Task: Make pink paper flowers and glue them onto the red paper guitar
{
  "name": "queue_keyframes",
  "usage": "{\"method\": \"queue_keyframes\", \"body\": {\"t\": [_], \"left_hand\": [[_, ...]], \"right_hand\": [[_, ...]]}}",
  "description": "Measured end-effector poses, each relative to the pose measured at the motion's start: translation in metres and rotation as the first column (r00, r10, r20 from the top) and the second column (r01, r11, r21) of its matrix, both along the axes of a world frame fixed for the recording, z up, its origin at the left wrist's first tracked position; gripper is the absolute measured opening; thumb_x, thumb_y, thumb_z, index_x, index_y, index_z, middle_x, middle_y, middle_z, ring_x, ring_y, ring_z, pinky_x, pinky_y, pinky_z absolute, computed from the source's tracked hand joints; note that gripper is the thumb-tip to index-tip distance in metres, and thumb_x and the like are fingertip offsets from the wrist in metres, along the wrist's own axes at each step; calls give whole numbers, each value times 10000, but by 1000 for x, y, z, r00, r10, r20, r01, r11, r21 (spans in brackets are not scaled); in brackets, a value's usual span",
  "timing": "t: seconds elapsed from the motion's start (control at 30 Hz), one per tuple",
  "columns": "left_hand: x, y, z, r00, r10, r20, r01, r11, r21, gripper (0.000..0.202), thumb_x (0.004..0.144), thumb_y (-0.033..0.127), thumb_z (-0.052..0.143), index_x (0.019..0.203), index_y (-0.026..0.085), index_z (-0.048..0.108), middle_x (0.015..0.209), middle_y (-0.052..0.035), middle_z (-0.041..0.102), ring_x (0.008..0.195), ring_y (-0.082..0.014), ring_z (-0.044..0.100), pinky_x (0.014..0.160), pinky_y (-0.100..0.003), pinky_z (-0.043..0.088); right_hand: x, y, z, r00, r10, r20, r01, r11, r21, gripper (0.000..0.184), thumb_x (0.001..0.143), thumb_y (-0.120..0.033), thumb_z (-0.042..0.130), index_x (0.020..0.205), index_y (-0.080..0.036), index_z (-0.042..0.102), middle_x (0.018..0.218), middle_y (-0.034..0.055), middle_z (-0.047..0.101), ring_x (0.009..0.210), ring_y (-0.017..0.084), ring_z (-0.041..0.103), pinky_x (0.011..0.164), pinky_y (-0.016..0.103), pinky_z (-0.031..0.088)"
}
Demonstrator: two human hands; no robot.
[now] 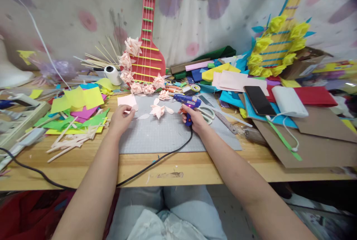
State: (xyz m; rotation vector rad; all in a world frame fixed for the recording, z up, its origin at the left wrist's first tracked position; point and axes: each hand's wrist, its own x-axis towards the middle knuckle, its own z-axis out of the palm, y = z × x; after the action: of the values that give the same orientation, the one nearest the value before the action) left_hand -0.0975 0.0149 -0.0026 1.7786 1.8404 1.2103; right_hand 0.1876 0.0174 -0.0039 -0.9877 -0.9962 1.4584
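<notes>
In the head view my right hand (194, 117) is wrapped around the handle of a blue hot glue gun (186, 100), its nozzle pointing left. A red light glows on its body. My left hand (122, 118) is closed in a pinch at the left edge of the grey cutting mat (156, 143); what its fingertips hold is hard to make out. Beside them lie a pink paper square (127, 101) and a pale petal (143, 116). Between my hands sits a pink paper flower (158, 110) with loose petals around it. Another pink flower (164, 95) is just behind.
A red paper lute (152, 58) with pink flowers leans at the back; a yellow one (275, 48) stands right. Scissors (208, 114) lie beside my right hand. The black cord (156, 161) crosses the table front. Colored paper scraps (78, 102) lie left, a phone (259, 100) right.
</notes>
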Motion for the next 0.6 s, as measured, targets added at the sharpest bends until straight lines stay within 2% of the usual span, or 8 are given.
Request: {"method": "queue_keyframes", "body": {"t": [0.1,0.2,0.33,0.6], "left_hand": [[16,-1,2,945,-40,325,55,998,-35,203,666,376,585,701,178,557,655,-2,601,592,-117,530,582,-234,419],[37,-5,2,869,-84,488,135,988,-71,195,638,358,610,657,178,538,543,20,563,498,-100,500,514,-219,400],[53,-9,0,845,-86,528,173,978,-117,181,617,330,625,619,174,534,488,36,535,437,-85,467,447,-203,355],[55,-9,-1,847,-69,527,166,977,-138,179,598,314,638,600,168,535,452,47,517,392,-68,422,423,-198,324]], "right_hand": [[-2,-4,1,988,35,153,-47,996,72,360,645,-514,680,706,-165,621,704,10,639,424,49,408,383,207,348],[-5,-8,3,932,78,354,-126,985,114,365,680,-524,648,698,-159,635,585,-6,599,399,58,408,401,217,355],[-11,-13,8,854,106,509,-188,976,112,398,700,-554,621,767,-162,651,569,-9,602,381,64,417,398,218,354],[-16,-16,9,805,111,583,-203,974,95,472,695,-589,611,883,-160,670,620,4,618,410,70,437,395,205,358]]}}
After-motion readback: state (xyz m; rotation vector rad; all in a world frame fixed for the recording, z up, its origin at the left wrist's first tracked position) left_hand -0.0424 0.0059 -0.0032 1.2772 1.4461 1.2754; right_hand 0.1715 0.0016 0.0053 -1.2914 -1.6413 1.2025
